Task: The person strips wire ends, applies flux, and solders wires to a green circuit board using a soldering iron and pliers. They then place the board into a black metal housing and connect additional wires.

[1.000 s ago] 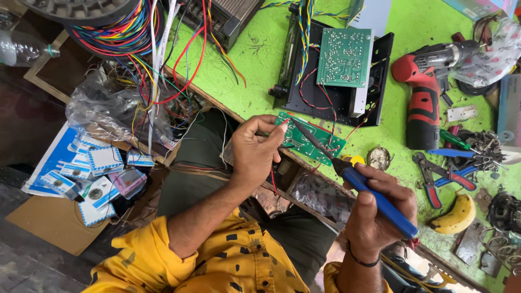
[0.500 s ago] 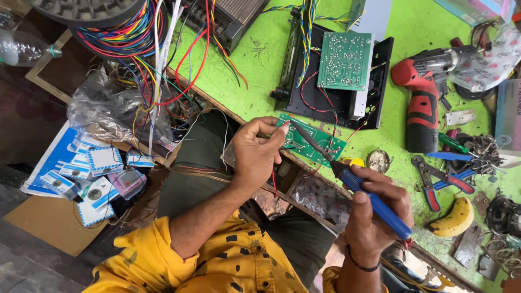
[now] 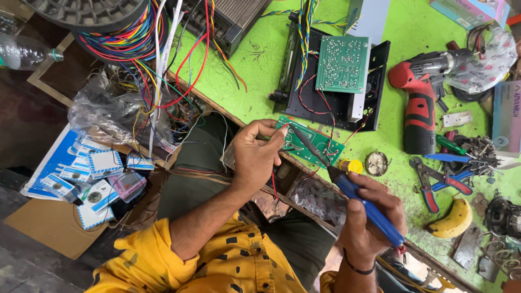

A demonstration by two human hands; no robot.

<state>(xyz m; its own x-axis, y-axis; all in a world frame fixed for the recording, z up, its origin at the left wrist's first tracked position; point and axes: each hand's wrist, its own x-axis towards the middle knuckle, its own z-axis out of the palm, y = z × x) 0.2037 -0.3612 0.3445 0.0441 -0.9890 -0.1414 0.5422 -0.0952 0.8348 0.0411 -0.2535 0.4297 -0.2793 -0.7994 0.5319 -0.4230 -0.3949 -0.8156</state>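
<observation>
Two hands work on a small green circuit board at the near edge of the green tabletop: the left hand pinches the board's left end, the right hand is clamped on a blue soldering iron whose tip rests on the board, all much as half a second earlier. Just beyond lie a black chassis carrying a larger green board, a yellow cap, a round tin, a red drill, pliers and a banana. Coloured wires crowd the left; bare tabletop lies beyond the board.

Bright green workbench with a wooden edge, dark floor at left, even daylight.
</observation>
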